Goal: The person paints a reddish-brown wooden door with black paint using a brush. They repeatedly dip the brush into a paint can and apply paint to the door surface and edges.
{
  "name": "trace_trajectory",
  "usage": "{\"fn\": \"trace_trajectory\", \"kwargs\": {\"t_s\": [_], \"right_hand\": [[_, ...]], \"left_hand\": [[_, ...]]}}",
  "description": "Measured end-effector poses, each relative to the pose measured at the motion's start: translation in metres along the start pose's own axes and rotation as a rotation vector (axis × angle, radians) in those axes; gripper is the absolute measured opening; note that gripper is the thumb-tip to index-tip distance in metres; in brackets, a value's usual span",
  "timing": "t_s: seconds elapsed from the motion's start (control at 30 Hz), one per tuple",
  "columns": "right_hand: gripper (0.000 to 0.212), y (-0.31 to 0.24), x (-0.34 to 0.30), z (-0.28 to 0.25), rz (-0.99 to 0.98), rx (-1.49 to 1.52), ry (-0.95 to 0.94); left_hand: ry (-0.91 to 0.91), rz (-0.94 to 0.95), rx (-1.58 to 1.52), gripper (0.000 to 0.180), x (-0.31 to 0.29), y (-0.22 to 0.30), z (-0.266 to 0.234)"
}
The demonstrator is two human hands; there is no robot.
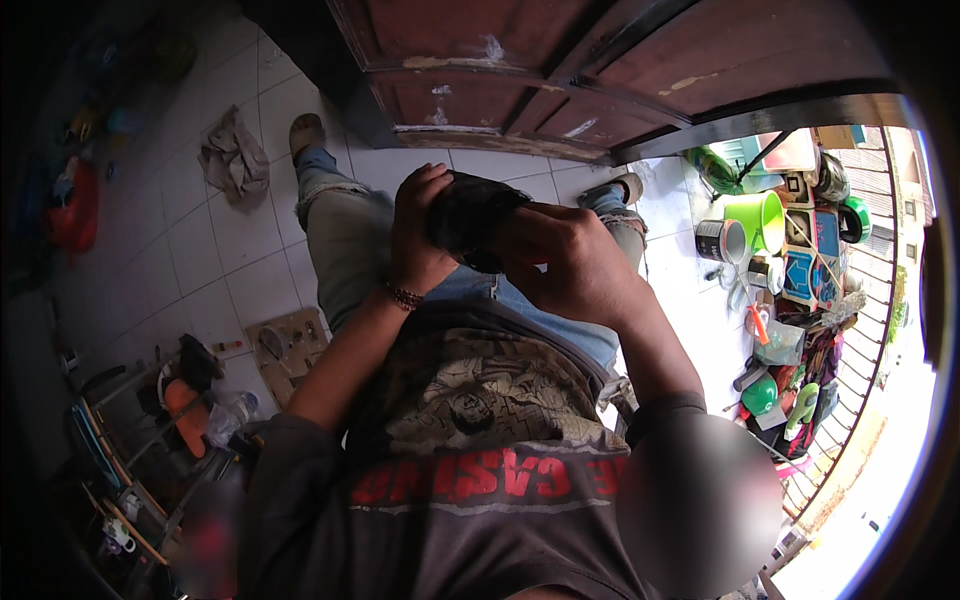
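Note:
A dark, rounded object [478, 212], black and somewhat shiny, is held up in front of my waist; its exact kind is too dark to make out. My left hand [418, 228] wraps around its left side, fingers over the top, with a beaded bracelet on the wrist. From the right, my right hand [572, 258] is closed, its fingers bent against or into the object's right side. Those fingertips are hidden, so I cannot tell what they pinch. Both hands are above my jeans [345, 235], between my spread legs.
A brown panelled wooden door [660, 75] with scuffed patches stands just ahead. On the tiles lie a crumpled grey cloth [235, 158] and a brown board [285, 350]. A paint can [718, 241], a green bucket [762, 222] and clutter line the railing [865, 350] at right.

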State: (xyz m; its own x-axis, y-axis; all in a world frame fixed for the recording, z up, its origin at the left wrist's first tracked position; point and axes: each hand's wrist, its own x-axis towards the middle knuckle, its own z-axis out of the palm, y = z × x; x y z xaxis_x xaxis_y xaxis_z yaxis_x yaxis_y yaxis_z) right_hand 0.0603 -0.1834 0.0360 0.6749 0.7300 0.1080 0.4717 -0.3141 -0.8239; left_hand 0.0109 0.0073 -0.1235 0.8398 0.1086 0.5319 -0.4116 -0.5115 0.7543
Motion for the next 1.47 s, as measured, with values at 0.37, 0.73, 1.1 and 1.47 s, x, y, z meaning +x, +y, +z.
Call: {"fn": "trace_trajectory", "kwargs": {"t_s": [0.37, 0.73, 1.1, 1.47], "right_hand": [[0.02, 0.0, 0.002, -0.01, 0.01, -0.064, -0.044], [0.023, 0.007, 0.01, 0.002, -0.011, -0.082, -0.09], [0.013, -0.016, 0.013, -0.008, 0.095, -0.109, 0.153], [0.023, -0.014, 0.01, -0.009, 0.115, -0.373, 0.28]], "left_hand": [[-0.025, 0.004, 0.012, 0.074, 0.0, 0.0, 0.0], [-0.02, 0.02, 0.003, 0.073, 0.001, 0.001, -0.001], [-0.007, 0.028, 0.065, 0.071, 0.001, -0.001, -0.001], [-0.004, 0.005, 0.143, 0.072, 0.002, -0.001, -0.001]]}}
